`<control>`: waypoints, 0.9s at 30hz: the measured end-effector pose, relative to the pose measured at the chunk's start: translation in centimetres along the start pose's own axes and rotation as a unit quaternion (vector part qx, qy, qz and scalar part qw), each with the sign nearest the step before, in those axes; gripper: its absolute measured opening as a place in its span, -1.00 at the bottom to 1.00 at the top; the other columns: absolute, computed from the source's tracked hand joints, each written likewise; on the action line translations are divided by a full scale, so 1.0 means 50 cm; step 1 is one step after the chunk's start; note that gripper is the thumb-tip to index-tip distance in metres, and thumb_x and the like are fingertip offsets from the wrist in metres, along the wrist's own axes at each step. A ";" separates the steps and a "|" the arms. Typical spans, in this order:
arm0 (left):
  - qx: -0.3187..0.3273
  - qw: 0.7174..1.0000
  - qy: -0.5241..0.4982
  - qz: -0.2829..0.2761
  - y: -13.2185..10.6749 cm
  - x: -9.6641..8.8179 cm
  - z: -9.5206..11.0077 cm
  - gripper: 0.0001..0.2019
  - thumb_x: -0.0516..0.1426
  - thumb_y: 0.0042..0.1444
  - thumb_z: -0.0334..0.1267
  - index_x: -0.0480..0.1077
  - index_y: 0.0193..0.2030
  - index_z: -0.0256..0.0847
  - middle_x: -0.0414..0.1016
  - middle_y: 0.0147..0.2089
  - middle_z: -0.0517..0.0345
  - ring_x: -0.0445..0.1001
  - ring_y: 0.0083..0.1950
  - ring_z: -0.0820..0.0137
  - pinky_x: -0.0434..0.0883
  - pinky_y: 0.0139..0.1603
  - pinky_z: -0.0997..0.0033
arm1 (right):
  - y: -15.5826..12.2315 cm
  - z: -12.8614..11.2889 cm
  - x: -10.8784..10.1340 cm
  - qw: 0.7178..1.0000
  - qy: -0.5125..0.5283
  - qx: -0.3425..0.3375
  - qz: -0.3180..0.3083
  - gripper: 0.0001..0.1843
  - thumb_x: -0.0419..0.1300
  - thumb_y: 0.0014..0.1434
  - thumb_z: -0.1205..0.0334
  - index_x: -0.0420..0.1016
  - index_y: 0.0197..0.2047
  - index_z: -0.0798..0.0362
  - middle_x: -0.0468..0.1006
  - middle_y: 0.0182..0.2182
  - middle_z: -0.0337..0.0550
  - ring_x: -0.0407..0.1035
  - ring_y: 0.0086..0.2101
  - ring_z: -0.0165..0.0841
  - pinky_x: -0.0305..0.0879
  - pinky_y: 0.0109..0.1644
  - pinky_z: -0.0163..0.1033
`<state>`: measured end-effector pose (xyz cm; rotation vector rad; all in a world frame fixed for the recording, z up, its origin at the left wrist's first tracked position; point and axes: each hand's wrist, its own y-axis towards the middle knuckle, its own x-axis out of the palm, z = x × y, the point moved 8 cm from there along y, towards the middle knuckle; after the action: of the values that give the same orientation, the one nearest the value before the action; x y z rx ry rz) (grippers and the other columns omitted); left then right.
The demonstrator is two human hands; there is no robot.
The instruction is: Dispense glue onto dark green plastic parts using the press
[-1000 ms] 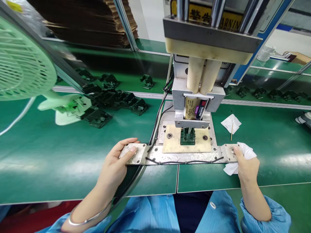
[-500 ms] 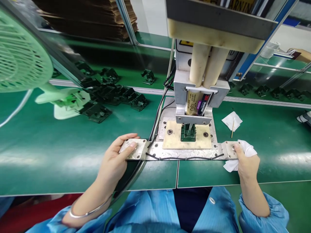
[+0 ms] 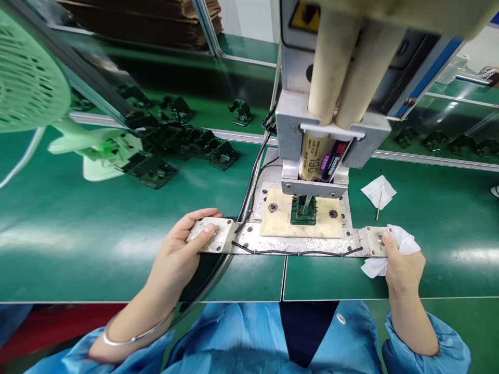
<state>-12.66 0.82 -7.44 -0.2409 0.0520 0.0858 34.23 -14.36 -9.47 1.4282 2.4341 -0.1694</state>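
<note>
My left hand (image 3: 181,249) is closed around the left metal button block (image 3: 218,235), thumb on top and fingers behind it. At the other end of the metal base bar (image 3: 268,245), my right hand (image 3: 403,267) has its thumb on the round button of the right metal button block (image 3: 373,242). A crumpled white tissue (image 3: 403,240) is bunched in that hand. Between the hands, a dark green plastic part (image 3: 303,214) sits on a cream plate (image 3: 273,222). A dispenser with glue cartridges (image 3: 314,156) stands over it, its clear nozzle reaching into the part.
Several dark plastic parts (image 3: 187,140) stand at the back left beside a green fan (image 3: 31,78). More parts (image 3: 434,140) line the back right. A stick (image 3: 379,203) lies on a white tissue sheet (image 3: 374,191). Black cables (image 3: 253,182) run left of the dispenser.
My viewpoint has shifted slightly, so the dispenser looks larger and closer. Both hands keep their hold on the button blocks, and the green part stays under the nozzle.
</note>
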 end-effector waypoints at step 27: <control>-0.035 0.896 0.255 -0.361 -0.018 0.321 0.145 -0.61 0.32 0.01 0.09 0.46 -0.37 -0.24 0.44 -0.43 0.21 0.41 -0.37 0.39 0.32 -0.35 0.42 | -0.006 -0.004 0.007 0.999 0.020 0.023 -0.012 -0.34 0.49 -0.10 -0.23 0.66 -0.09 0.12 0.65 -0.23 0.01 0.53 -0.23 -0.10 0.47 -0.23 -0.12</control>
<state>3.67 2.94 -1.20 -0.3383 0.4803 -0.7242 33.76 -14.17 -9.42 1.4362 2.4964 -0.2054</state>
